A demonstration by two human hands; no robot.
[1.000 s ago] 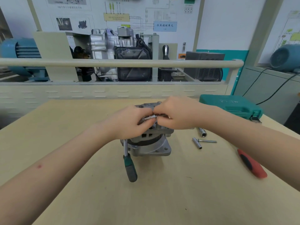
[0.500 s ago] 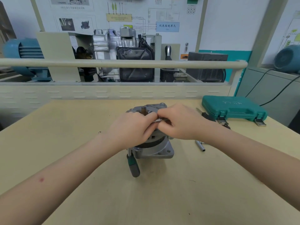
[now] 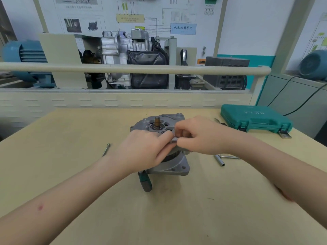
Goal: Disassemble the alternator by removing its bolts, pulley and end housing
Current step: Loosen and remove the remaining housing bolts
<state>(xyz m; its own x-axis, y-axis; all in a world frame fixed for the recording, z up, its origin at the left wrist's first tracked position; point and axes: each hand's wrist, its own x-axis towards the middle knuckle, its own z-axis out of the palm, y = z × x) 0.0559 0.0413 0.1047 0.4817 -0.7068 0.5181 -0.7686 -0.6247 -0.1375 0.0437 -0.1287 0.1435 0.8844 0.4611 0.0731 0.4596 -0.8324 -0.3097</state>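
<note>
- We see a pale wooden tabletop [image 3: 70, 174] filling the lower half of the view, with a cream railing and workshop training equipment behind its far edge.
- A closed green tool case [image 3: 254, 119] lies flat at the far right of the tabletop.
- The alternator [image 3: 166, 167], a grey cast-metal unit, stands upright in the middle of the tabletop on its square flanged base, its brown shaft [image 3: 157, 121] pointing up from a bearing in the top housing.
- Our left hand [image 3: 143, 149] reaches in from the lower left and rests against the near left side of the alternator, its fingers curled to pinch a small silver metal piece [image 3: 174, 140] at the upper rim.
- Our right hand [image 3: 200, 137] comes in from the right, fingers curled, gripping the same metal piece so the two hands meet fingertip to fingertip; we cannot tell exactly what the piece is.
- A green-handled tool [image 3: 146, 183] lies on the tabletop touching the near side of the base.
- A T-shaped socket wrench [image 3: 220, 160] lies to the right of the alternator.
- A long thin bolt [image 3: 106, 149] lies apart to the left.
</note>
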